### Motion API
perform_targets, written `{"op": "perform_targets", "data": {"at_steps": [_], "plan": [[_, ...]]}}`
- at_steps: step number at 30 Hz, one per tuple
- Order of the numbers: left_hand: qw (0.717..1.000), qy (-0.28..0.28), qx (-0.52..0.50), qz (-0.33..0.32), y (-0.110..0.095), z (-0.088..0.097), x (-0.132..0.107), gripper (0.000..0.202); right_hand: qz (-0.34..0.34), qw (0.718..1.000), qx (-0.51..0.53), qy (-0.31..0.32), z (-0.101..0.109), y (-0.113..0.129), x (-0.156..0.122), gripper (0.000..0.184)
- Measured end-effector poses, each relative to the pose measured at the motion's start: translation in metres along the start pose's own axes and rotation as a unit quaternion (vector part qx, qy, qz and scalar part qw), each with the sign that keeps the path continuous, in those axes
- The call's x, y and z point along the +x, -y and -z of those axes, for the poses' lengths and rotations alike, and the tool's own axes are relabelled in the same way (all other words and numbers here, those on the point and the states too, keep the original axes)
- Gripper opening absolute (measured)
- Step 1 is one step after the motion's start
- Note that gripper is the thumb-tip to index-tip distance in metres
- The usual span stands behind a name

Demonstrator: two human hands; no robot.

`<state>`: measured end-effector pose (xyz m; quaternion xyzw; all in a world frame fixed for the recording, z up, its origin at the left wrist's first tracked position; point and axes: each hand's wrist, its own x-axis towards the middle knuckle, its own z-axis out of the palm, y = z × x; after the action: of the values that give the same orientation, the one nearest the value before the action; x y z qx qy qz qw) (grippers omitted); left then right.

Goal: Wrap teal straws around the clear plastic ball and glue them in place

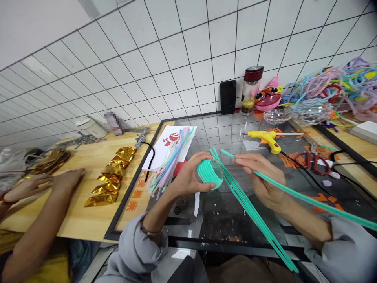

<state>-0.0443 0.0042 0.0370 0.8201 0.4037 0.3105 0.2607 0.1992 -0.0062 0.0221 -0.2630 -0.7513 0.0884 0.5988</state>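
My left hand point(185, 179) grips a clear round shell wrapped in teal strips point(209, 173), holding it above the glass table top point(224, 216). My right hand point(260, 177) pinches a long teal strip point(309, 200) that runs off to the lower right. Several more teal strips point(250, 212) hang from the wrapped shell down toward my lap. Both hands are closed on what they hold.
A bundle of pastel strips point(172, 161) lies on white paper at left. A yellow glue gun point(266, 138), red scissors point(313, 161), a jar point(250, 90), a phone point(227, 96) and a heap of coloured strips point(330, 88) sit behind. Another person's arms point(38, 196) rest by gold foil pieces point(113, 173).
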Motion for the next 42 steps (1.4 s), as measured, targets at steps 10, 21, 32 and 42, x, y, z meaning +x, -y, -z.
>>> {"op": "perform_targets", "data": {"at_steps": [10, 21, 32, 42], "plan": [[1.0, 0.011, -0.011, -0.007, 0.0, 0.003, 0.0, 0.07, 0.174, 0.98, -0.049, 0.084, -0.005, -0.001, -0.018, 0.022], [0.999, -0.004, -0.01, -0.03, 0.0, -0.001, -0.001, 0.067, 0.211, 0.971, -0.057, 0.099, -0.011, -0.007, -0.024, 0.019], [0.999, -0.008, 0.002, -0.048, 0.001, -0.004, -0.001, 0.069, 0.22, 0.967, -0.062, 0.109, -0.011, -0.005, -0.021, 0.016], [0.998, -0.013, 0.01, -0.059, 0.002, -0.006, -0.002, 0.07, 0.217, 0.966, -0.078, 0.115, -0.013, -0.004, -0.022, 0.02]]}}
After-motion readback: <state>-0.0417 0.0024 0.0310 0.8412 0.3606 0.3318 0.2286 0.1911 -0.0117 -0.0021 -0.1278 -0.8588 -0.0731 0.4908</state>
